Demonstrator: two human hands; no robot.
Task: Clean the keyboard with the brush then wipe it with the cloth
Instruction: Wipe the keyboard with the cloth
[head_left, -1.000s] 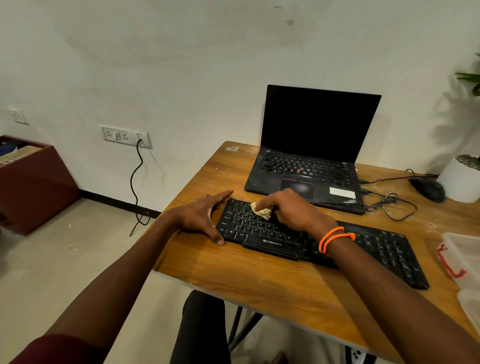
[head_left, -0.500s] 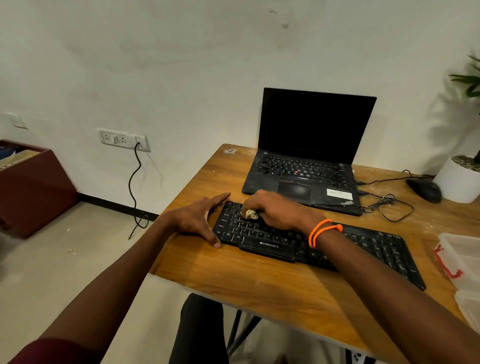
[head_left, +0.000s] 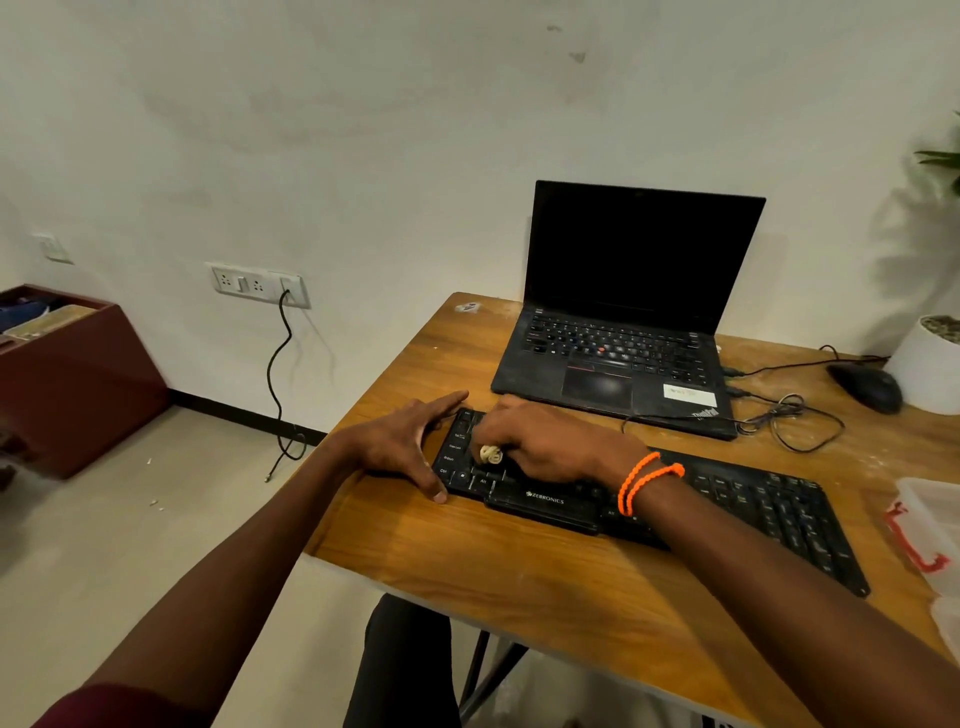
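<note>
A black keyboard (head_left: 753, 509) lies across the wooden desk (head_left: 519, 577) in front of me. My right hand (head_left: 545, 441), with orange bands at the wrist, is curled round a small cream cloth (head_left: 490, 454) and presses it on the keys at the keyboard's left end. Only a crumpled bit of the cloth shows under the fingers. My left hand (head_left: 402, 441) lies against the keyboard's left edge, thumb along the near corner and fingers stretched by the far corner. No brush is in view.
An open black laptop (head_left: 623, 332) stands behind the keyboard. A mouse (head_left: 865, 387) with tangled cables and a white plant pot (head_left: 930, 364) sit at the back right. A clear plastic box (head_left: 930, 525) with a red clasp is at the right edge. The desk's left edge drops to the floor.
My right hand has slid the cloth leftward and nearer along the keys, and the cloth has bunched up under the fingers. The left hand has kept its place.
</note>
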